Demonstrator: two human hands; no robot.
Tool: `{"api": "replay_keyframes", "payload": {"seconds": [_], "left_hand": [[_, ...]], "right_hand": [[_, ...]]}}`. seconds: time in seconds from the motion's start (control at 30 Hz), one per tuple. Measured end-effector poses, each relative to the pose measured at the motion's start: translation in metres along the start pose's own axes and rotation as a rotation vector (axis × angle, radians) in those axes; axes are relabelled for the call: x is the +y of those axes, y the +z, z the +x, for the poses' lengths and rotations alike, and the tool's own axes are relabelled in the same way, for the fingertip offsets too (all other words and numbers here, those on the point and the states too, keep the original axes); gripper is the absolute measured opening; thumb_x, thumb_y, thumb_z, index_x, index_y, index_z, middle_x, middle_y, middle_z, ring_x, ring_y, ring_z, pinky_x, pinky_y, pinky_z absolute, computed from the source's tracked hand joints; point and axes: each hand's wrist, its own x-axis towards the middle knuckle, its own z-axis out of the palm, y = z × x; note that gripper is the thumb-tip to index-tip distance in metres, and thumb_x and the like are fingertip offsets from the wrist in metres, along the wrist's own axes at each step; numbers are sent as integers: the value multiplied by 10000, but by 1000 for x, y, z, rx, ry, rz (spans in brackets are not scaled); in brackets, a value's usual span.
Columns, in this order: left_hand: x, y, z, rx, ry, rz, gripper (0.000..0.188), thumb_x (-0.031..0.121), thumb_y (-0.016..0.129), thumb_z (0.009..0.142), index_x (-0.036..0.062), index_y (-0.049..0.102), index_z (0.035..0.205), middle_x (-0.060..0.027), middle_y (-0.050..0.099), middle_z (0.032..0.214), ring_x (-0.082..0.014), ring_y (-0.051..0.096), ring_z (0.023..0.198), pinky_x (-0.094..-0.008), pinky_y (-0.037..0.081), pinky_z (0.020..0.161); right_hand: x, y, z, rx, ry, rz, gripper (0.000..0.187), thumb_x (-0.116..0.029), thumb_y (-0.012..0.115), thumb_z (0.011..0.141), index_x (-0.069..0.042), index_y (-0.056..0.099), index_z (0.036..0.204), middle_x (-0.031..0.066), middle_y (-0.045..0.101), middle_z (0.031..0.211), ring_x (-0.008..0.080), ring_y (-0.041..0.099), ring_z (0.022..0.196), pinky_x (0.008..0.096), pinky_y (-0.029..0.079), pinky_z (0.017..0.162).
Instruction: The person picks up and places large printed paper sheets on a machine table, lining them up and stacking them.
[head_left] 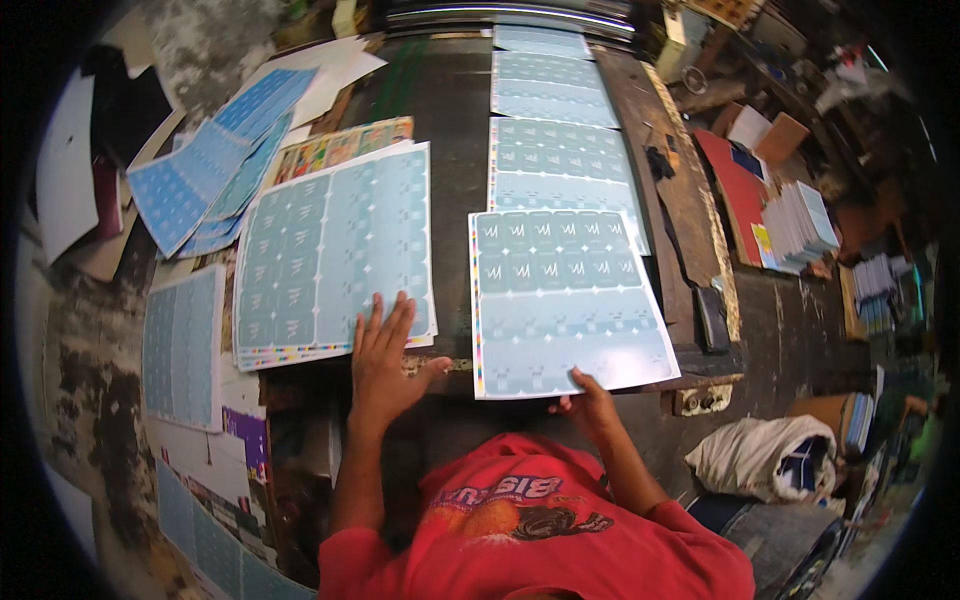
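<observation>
My right hand pinches the near edge of a pale blue-green printed sheet, thumb on top. That sheet has repeated panels and a strip of colour patches along its left edge. Its far edge overlaps a line of similar sheets running back along a dark flat bed. To the left, my left hand lies with fingers stretched out on the near right corner of a stack of matching sheets. The stack's lower edges are slightly uneven.
A metal roller spans the bed's far end. Bluer printed sheets lie fanned at the far left, and another sheet pile sits nearer. A worn wooden rail edges the bed's right side. Beyond are stacked cards and a white sack.
</observation>
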Motion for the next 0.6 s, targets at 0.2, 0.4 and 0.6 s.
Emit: {"api": "replay_keyframes", "payload": {"seconds": [0.2, 0.4, 0.6], "left_hand": [[-8, 24, -12, 47, -44, 86, 511, 322, 612, 914, 61, 537, 1346, -96, 493, 1435, -330, 368, 1387, -520, 219, 1137], [-20, 40, -12, 287, -168, -104, 350, 195, 568, 927, 69, 607, 1251, -101, 642, 1235, -336, 509, 1251, -490, 330, 1048], [-12, 43, -5, 556, -254, -72, 304, 277, 643, 880, 98, 650, 1125, -135, 660, 1121, -329, 594, 1080, -483, 422, 934]], "right_hand": [[45, -42, -32, -18, 99, -38, 458, -392, 535, 969, 21, 505, 1166, 169, 650, 793, 227, 642, 676, 436, 549, 741], [43, -37, -22, -25, 106, 46, 480, -429, 520, 967, 5, 503, 1170, 206, 671, 848, 250, 647, 691, 468, 542, 776], [16, -36, 0, -7, -19, 91, 496, -514, 502, 943, -82, 508, 1185, 205, 676, 861, 295, 663, 710, 505, 541, 762]]}}
